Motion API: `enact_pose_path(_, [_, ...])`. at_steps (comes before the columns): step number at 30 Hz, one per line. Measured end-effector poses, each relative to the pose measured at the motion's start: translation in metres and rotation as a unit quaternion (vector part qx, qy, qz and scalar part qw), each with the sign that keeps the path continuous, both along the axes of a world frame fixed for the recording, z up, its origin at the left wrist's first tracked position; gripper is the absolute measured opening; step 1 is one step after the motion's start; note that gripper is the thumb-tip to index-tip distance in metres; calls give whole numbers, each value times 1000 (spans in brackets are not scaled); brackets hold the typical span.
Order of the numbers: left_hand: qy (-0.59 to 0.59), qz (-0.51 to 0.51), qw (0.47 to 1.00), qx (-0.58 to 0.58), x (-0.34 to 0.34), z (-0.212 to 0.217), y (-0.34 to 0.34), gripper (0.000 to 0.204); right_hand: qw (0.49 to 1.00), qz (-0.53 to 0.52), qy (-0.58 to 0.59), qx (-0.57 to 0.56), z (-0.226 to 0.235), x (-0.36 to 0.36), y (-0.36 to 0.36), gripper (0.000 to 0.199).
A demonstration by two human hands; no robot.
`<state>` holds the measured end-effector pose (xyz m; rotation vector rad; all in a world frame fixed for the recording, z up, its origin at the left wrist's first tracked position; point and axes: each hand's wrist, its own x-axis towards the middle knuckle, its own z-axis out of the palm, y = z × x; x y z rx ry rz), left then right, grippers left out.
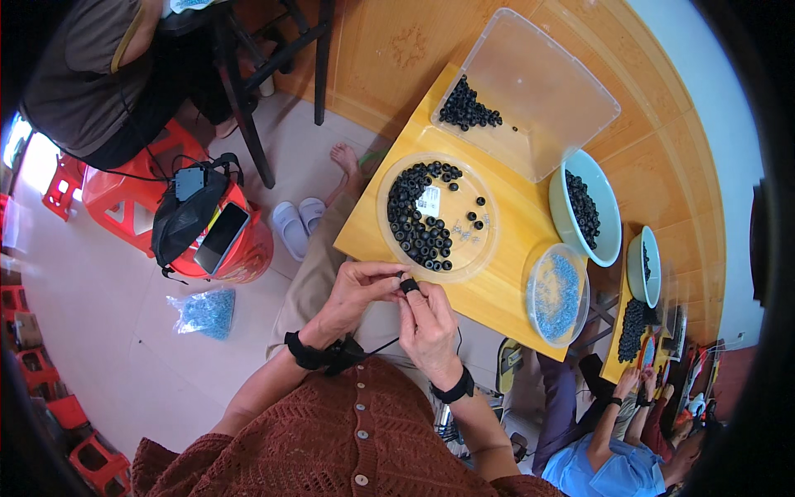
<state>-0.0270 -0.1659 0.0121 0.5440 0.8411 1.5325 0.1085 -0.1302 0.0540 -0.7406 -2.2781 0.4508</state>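
In front of my chest, above the near edge of the yellow table [515, 228], my two hands meet with fingers pinched together. The left hand [358, 296] grips a small black piece [401, 274] between thumb and fingertips. My right hand [431, 327] closes on the same piece from the other side; a black band [409, 286] circles one of its fingers. Just beyond lies a round clear tray [480, 186] of black ring-shaped parts [406, 207], a white label [428, 201] and several tiny clear pieces [468, 233]. An oval clear tub [537, 321] holds small blue bits [563, 294].
A clear bin [546, 91] with black parts and a pale green bowl [611, 228] of them stand at the table's far side. To the left are a red stool [124, 195], a phone [222, 238], slippers [290, 230] and a bag of blue bits [205, 313]. Other people sit nearby.
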Motion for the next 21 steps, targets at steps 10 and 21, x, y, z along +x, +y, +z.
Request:
enact_pose_path(10, [-69, -36, 997, 11, -8, 0, -5, 18, 848, 2, 185, -497, 6, 7, 26, 16])
enact_pose_path(21, [-81, -9, 997, 17, -19, 3, -16, 20, 967, -129, -205, -81, -14, -35, 91, 13])
